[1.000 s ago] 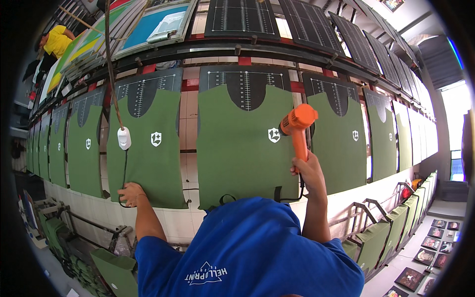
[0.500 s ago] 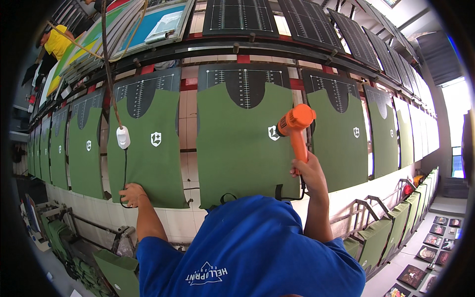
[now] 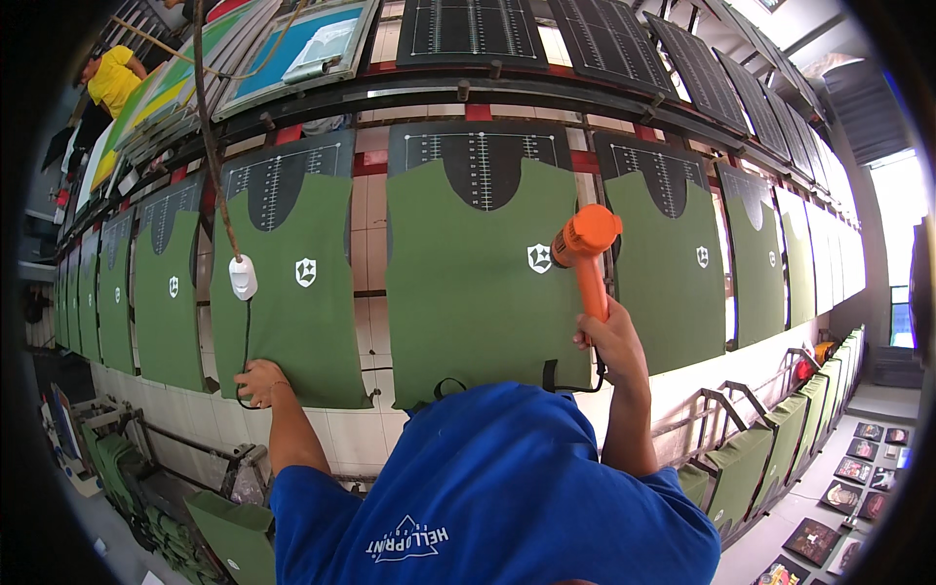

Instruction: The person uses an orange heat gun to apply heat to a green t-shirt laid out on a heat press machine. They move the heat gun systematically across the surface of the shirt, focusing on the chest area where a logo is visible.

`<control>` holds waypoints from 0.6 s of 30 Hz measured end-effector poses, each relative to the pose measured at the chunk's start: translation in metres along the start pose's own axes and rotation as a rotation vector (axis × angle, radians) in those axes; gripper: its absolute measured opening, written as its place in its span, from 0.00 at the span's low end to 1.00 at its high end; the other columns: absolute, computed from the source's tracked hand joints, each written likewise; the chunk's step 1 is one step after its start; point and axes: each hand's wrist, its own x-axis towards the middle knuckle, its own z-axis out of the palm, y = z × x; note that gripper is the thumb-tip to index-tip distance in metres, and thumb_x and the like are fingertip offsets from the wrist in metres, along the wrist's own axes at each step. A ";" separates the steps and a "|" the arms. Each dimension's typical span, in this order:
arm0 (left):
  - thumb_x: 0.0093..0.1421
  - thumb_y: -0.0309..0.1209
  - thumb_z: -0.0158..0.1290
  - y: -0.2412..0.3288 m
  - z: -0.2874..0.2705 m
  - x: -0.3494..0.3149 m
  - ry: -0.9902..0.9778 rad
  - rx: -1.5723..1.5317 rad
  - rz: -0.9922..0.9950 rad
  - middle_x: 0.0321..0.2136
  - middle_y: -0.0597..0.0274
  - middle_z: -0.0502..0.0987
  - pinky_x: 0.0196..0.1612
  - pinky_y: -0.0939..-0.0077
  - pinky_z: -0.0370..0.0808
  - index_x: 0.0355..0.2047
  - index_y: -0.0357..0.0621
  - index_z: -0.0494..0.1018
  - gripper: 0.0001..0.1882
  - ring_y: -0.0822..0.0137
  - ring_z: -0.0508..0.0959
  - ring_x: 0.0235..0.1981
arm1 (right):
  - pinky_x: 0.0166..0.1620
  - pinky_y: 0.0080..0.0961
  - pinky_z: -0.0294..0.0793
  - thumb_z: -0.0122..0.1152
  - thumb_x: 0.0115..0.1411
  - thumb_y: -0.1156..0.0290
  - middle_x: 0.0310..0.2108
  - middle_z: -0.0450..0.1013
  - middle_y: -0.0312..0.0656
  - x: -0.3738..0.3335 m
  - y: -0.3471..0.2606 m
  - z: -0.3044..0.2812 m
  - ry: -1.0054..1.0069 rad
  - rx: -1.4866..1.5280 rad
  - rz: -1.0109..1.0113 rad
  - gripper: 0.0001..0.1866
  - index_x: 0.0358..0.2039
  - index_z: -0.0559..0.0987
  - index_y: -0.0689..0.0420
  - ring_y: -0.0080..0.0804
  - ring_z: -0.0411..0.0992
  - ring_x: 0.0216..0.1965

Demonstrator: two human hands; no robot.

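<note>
My right hand (image 3: 612, 336) grips the handle of an orange hair dryer (image 3: 591, 232). Its nozzle points left, close to the small white emblem (image 3: 539, 258) on the green shirt piece (image 3: 468, 312) in front of me. At the lower edge of the neighbouring green shirt piece (image 3: 302, 331) on the left, my left hand (image 3: 261, 383) is closed around a black cord (image 3: 248, 331). That cord runs up to a white plug connector (image 3: 243, 278), which hangs from a brown cable (image 3: 211, 146). Another black cord leaves the bottom of the dryer's handle.
Black marked boards (image 3: 478, 34) stand in a row beyond a dark metal rail (image 3: 429, 95). More green pieces (image 3: 668, 283) lie on boards to both sides. Framed screens (image 3: 302, 54) lean at the far left, near a person in yellow (image 3: 112, 83). Behind me runs another rack (image 3: 741, 468).
The dryer's nozzle has swung slightly right and away from the emblem, which now shows whole. My left hand has hardly moved.
</note>
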 end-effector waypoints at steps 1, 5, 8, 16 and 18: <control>0.65 0.49 0.37 -0.001 0.000 0.001 0.003 0.000 0.002 0.59 0.50 0.64 0.49 0.42 0.70 0.62 0.53 0.59 0.28 0.33 0.68 0.54 | 0.27 0.19 0.72 0.58 0.57 0.72 0.22 0.70 0.36 -0.001 -0.002 0.000 0.000 -0.005 0.002 0.16 0.42 0.70 0.67 0.21 0.71 0.22; 0.65 0.49 0.37 0.003 -0.006 -0.008 -0.011 -0.009 0.009 0.59 0.49 0.64 0.49 0.42 0.70 0.62 0.52 0.58 0.28 0.33 0.68 0.54 | 0.27 0.20 0.73 0.58 0.57 0.72 0.23 0.70 0.37 -0.002 0.003 -0.005 0.004 0.015 -0.002 0.14 0.41 0.71 0.66 0.22 0.72 0.22; 0.65 0.49 0.37 0.002 -0.006 -0.007 -0.004 -0.009 0.010 0.59 0.49 0.64 0.49 0.41 0.70 0.62 0.52 0.58 0.28 0.33 0.68 0.54 | 0.27 0.20 0.73 0.57 0.57 0.73 0.24 0.70 0.37 -0.005 0.000 -0.004 -0.021 0.047 0.002 0.14 0.41 0.71 0.66 0.22 0.72 0.22; 0.65 0.49 0.36 -0.004 0.002 0.002 -0.009 0.013 0.025 0.58 0.48 0.64 0.49 0.41 0.71 0.63 0.53 0.58 0.28 0.33 0.68 0.55 | 0.28 0.20 0.73 0.56 0.56 0.74 0.24 0.69 0.37 -0.007 0.005 -0.015 -0.100 0.058 0.071 0.18 0.46 0.70 0.69 0.22 0.72 0.22; 0.65 0.49 0.35 0.000 -0.002 -0.003 -0.030 0.003 0.017 0.59 0.49 0.64 0.49 0.41 0.70 0.63 0.53 0.57 0.28 0.34 0.68 0.55 | 0.27 0.20 0.73 0.56 0.56 0.74 0.24 0.70 0.36 -0.012 0.005 -0.007 -0.052 0.024 0.035 0.19 0.47 0.70 0.70 0.22 0.72 0.22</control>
